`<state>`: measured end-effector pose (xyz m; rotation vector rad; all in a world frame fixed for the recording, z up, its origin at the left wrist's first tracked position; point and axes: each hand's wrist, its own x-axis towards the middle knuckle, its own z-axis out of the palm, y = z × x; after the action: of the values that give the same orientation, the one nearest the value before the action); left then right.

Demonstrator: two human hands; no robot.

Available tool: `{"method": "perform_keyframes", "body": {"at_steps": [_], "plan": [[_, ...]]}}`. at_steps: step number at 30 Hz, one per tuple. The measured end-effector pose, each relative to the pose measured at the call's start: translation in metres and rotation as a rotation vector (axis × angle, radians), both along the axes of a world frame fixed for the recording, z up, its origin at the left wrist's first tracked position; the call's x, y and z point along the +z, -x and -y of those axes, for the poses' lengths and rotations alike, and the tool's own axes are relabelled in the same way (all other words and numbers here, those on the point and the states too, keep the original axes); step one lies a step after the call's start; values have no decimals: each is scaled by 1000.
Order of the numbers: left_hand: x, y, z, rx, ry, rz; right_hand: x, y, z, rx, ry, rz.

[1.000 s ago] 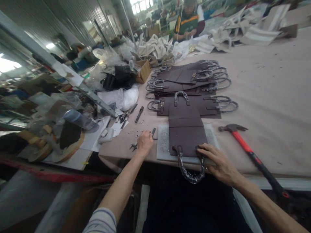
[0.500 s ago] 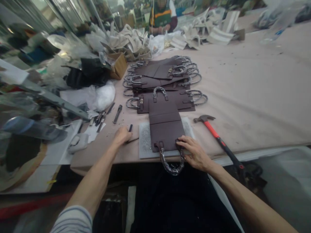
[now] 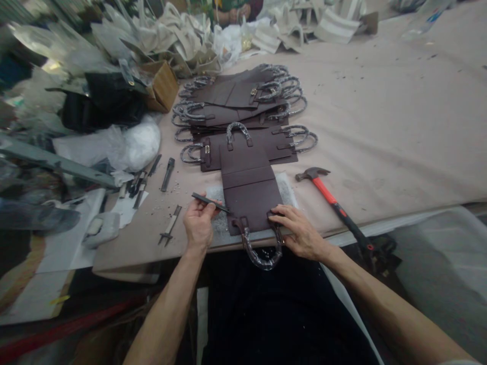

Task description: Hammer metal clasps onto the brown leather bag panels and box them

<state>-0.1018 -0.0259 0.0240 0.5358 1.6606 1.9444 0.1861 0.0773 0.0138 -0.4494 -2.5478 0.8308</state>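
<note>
A dark brown leather bag panel (image 3: 249, 190) with wrapped handles lies flat on a grey pad (image 3: 286, 186) at the table's near edge. My right hand (image 3: 300, 230) rests on its near right corner, by the base of the wrapped handle (image 3: 261, 256) that hangs over the edge; the fingers lie spread and flat. My left hand (image 3: 198, 223) is closed on a thin dark metal tool (image 3: 209, 200), held just left of the panel with its tip toward the pad.
A red-handled hammer (image 3: 331, 203) lies right of the pad. Small punches and tools (image 3: 167, 175) lie to the left, beside plastic bags and clutter. A stack of finished brown panels (image 3: 243, 109) sits behind. Another person's hands work at the far end (image 3: 232, 12).
My left hand picked the thin tool up off the table and brought it toward the panel. The view tilted down; my right hand stayed on the panel's corner.
</note>
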Motion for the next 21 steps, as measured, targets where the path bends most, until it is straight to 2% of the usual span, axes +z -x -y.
{"method": "perform_keyframes", "body": {"at_steps": [3,6,11,17,21], "plan": [[-6,-35,0,-118,-22,-14,0,0,1,-3,-1,-2],[-10,-51,3,-217,-10,-77,0,0,1,-1,2,-2],[-12,-54,12,-312,48,-262,0,1,2,-28,-12,1],[-12,-56,19,-356,128,-627,-3,0,2,-24,-6,-3],[-14,-58,23,-327,164,-666,-3,-1,1,-20,16,-4]]}}
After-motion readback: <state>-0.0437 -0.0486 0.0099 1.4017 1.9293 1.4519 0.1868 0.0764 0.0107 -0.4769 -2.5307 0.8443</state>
